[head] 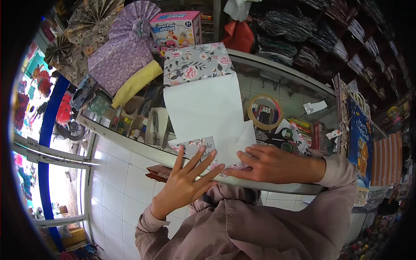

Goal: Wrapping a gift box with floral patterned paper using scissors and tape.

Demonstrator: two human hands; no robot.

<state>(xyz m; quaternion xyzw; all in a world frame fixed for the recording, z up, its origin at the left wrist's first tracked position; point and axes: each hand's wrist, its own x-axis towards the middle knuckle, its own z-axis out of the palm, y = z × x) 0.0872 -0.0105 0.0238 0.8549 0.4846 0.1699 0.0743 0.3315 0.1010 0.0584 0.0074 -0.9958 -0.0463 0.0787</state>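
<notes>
A sheet of wrapping paper (204, 107) lies on the glass counter with its white back up. Its far end shows the grey side with pink flowers, and the near corners are folded inward. My left hand (191, 177) is spread, fingers apart, with its fingertips on the grey floral fold (199, 148) at the near left. My right hand (269, 164) rests on the near right fold, thumb stretched toward the counter's front edge and fingers bent over the paper. Whether it pinches the fold is hidden.
Right of the paper are a roll of clear tape (266, 125) and black-handled scissors (286, 139). A pink toy box (175, 29), a purple floral wrapped package (122, 61) and a yellow roll (138, 84) lie beyond. Gift bags (359, 139) stand at the right.
</notes>
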